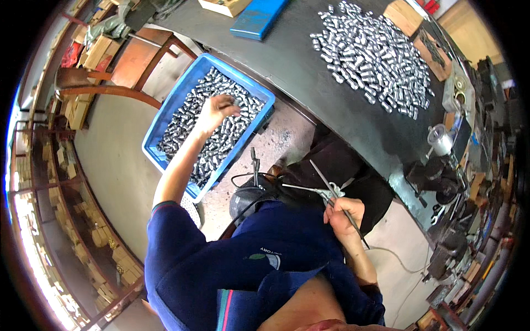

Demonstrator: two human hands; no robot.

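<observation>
My left hand (pixel 217 113) is over a blue plastic bin (pixel 156 129) full of small shiny metal cylindrical fittings (pixel 221 138). Its fingers are curled but smeared by motion, so I cannot make out whether a fitting is between them. Close to my lap, my right hand (pixel 349 214) grips a slim, pointed metal rod, much like a thin file (pixel 353 222), which slants from upper left to lower right. Just beyond those fingers shows a pale metal piece (pixel 330 191) with a thin light rod; whether the hand touches it is unclear.
On the dark workbench (pixel 292 69) lies a large heap of similar fittings (pixel 375 60). A flat blue case (pixel 258 19) rests near its left end. Tools and a vise-like machine (pixel 441 179) line the right side. A wooden chair (pixel 135 60) stands beside the bin; shelves (pixel 66 204) run along the left.
</observation>
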